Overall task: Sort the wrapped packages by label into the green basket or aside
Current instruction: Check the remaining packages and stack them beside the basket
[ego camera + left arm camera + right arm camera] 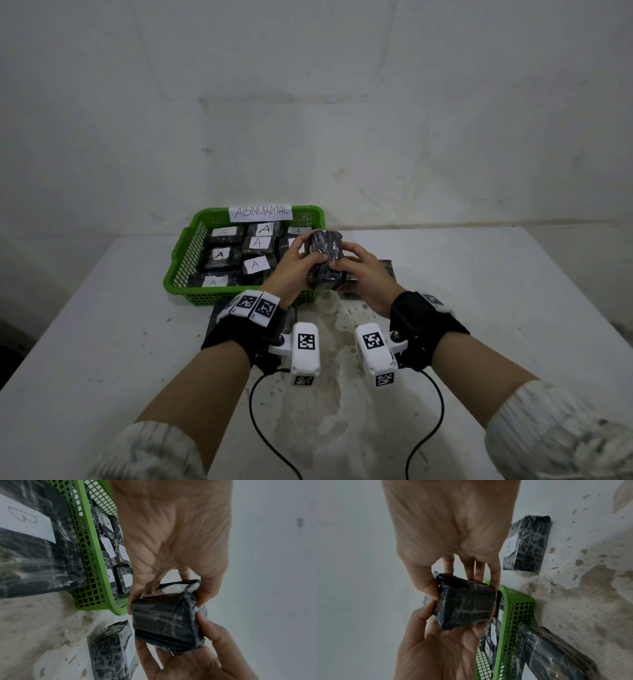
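Both hands hold one black plastic-wrapped package (325, 262) in the air, just right of the green basket's (178, 274) near right corner. My left hand (301, 255) grips its left side with thumb on top, and my right hand (346, 270) grips its right side. In the left wrist view the package (164, 623) sits between the left hand (164, 599) and the right hand's fingers (211, 630). No letter on it can be read. The right wrist view shows the same package (465, 608) in my right hand (464, 588).
The basket carries an "ABNORMAL" sign (260, 212) and holds several packages labelled A (257, 243). On the table outside it lie a small package labelled B (527, 543) and a large package labelled B (34, 545). A wall stands behind the table.
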A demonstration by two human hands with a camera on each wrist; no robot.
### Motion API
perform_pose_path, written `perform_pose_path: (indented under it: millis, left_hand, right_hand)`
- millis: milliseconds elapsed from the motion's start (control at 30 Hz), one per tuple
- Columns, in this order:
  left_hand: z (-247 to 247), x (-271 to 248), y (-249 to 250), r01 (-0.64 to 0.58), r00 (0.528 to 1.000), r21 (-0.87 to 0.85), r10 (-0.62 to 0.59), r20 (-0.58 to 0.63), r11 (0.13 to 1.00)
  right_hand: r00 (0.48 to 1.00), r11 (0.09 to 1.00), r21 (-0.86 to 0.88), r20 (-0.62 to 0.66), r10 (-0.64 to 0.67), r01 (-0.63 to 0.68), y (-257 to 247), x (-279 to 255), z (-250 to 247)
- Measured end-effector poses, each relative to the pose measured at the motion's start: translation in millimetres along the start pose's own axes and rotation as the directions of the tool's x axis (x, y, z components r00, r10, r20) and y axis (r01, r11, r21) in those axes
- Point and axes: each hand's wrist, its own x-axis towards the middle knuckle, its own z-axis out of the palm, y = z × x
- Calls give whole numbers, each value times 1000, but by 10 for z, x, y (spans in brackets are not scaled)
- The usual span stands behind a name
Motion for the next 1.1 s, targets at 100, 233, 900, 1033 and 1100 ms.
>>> perform_pose_path:
  millis: [100, 233, 900, 1033, 1100]
  left_hand:
    - [3, -16, 14, -5, 999, -43, 3, -44, 999]
    - [-37, -58, 28, 77, 997, -54, -77, 11, 996]
    - [-42, -5, -158, 343, 938, 151, -346, -7, 927]
    - [-51, 12, -180, 356, 934, 151, -357, -21, 922]
    - [-33, 0, -173, 354, 934, 149, -356, -16, 923]
  right_hand:
    - [998, 1000, -19, 63, 3, -2, -16, -25, -4]
    - [999, 999, -13, 6, -46, 46, -48, -67, -8]
    - [998, 1000, 2, -61, 17, -17, 19, 60, -130]
    - [995, 1000, 9, -100, -23, 24, 40, 43, -124]
    - [991, 998, 23, -128, -48, 51, 43, 27, -106]
